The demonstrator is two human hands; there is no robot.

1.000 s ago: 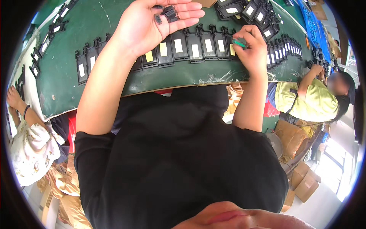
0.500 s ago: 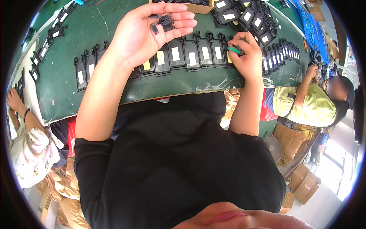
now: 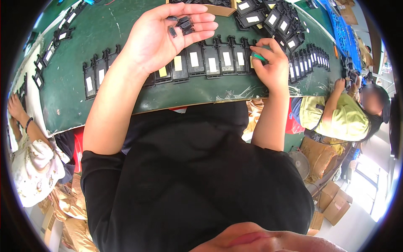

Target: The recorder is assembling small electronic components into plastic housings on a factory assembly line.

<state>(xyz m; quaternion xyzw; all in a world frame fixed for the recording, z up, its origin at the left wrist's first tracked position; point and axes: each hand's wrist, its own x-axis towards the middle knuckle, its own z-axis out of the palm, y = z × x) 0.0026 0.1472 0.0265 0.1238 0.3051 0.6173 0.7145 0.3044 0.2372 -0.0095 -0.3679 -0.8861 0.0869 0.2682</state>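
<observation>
My left hand (image 3: 157,40) is palm up above the table, fingers stretched out, bearing several small black plastic parts (image 3: 184,26) on the palm and fingers. Below it runs a row of flat black plastic frames (image 3: 213,59) with white or yellow labels, side by side on the green table. My right hand (image 3: 272,65) is over the right part of this row, its fingers closed round a slim green tool (image 3: 259,57). The tool's working end is hidden, as is the frame beneath the hand. My left forearm covers part of the row.
A heap of similar black frames (image 3: 273,19) lies at the back, beside a cardboard box (image 3: 220,10) of black parts. More frames (image 3: 308,59) continue to the right. One co-worker (image 3: 342,113) sits at the right, another (image 3: 40,155) at the left. The table's front edge (image 3: 201,103) is near my body.
My two hands have barely moved; the green tool has tilted slightly in my right hand. The right co-worker's hand has shifted a little lower in the picture.
</observation>
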